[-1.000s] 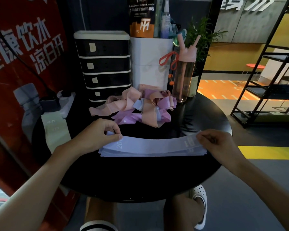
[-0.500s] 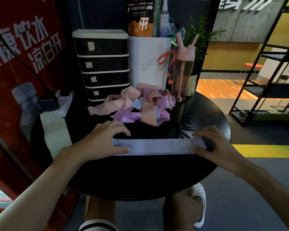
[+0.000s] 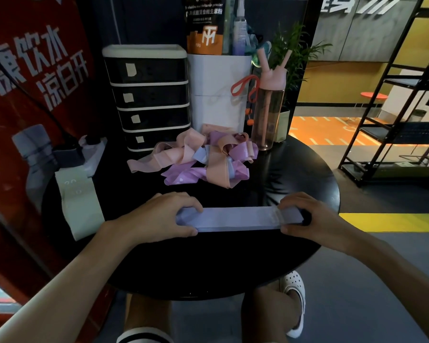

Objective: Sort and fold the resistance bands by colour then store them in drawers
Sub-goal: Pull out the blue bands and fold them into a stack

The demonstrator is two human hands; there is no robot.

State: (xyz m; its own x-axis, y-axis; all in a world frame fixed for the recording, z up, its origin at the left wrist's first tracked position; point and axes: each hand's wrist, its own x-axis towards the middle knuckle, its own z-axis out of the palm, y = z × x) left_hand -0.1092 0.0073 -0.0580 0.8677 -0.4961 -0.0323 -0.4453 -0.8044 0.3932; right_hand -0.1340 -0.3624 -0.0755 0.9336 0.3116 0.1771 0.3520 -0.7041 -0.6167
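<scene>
A folded blue band (image 3: 235, 219) lies flat on the near part of the round black surface (image 3: 233, 263) between the hands — the left hand (image 3: 159, 219) curls fingers and thumb round its left end, the right hand (image 3: 310, 216) grips the right end likewise. Behind it sits a tangled heap of bands (image 3: 203, 159), pink and purple; a folded green band (image 3: 81, 206) lies at the left edge, beside a red banner (image 3: 22, 95). At the back stand black drawers (image 3: 146, 95), all shut, and a white tub (image 3: 218, 90) holding a pouch (image 3: 203, 28) and spray bottle (image 3: 239, 33).

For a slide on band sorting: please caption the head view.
Left hand and right hand grip the ends of a flat lilac-blue band on a black table, tangled bands behind.
</scene>
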